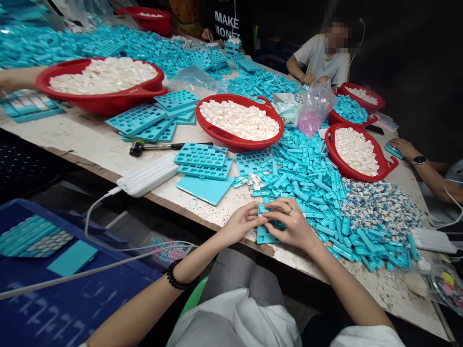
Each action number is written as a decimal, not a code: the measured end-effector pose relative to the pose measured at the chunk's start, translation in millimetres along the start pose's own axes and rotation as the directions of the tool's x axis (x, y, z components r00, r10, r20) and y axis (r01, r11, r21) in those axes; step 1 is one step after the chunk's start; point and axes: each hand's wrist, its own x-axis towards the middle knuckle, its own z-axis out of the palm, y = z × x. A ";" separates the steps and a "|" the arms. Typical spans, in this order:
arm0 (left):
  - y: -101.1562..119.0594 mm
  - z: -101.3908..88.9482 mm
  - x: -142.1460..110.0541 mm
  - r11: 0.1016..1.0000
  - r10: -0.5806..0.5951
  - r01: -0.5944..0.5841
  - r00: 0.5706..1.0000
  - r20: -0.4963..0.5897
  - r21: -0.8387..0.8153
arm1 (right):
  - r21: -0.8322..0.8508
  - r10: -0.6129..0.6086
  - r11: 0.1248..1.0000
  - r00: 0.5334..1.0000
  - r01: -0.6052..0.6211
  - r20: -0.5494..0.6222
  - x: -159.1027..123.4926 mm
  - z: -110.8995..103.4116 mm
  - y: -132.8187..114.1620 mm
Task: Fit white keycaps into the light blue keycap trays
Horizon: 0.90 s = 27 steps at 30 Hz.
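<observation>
A bright blue tray (266, 236), partly covered up, sits by the white table's (90, 137) near edge.

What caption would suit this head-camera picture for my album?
Left hand and right hand busy at a blue panel, near heaped blue pieces and red bowls.
</observation>
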 end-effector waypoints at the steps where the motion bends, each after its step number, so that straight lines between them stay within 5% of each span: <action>1: 0.0 0.4 0.2 1.000 0.005 -0.005 1.000 -0.014 0.004 | 0.000 -0.008 1.000 1.000 0.008 0.002 0.5 -0.8 -0.8; 10: 7.4 -2.5 -1.3 0.997 -0.074 0.074 0.997 0.000 -0.016 | 0.135 0.072 0.990 0.977 -0.046 -0.200 0.6 -8.3 -2.0; 23: 6.1 2.9 -2.4 0.999 0.029 -0.029 1.000 0.006 0.038 | 0.113 0.058 0.993 0.990 -0.043 -0.127 1.9 -4.6 0.7; 27: -0.3 -1.3 -0.1 0.998 0.044 -0.045 0.999 0.024 0.054 | 0.243 0.098 0.970 0.942 -0.018 -0.320 1.6 -9.1 -20.1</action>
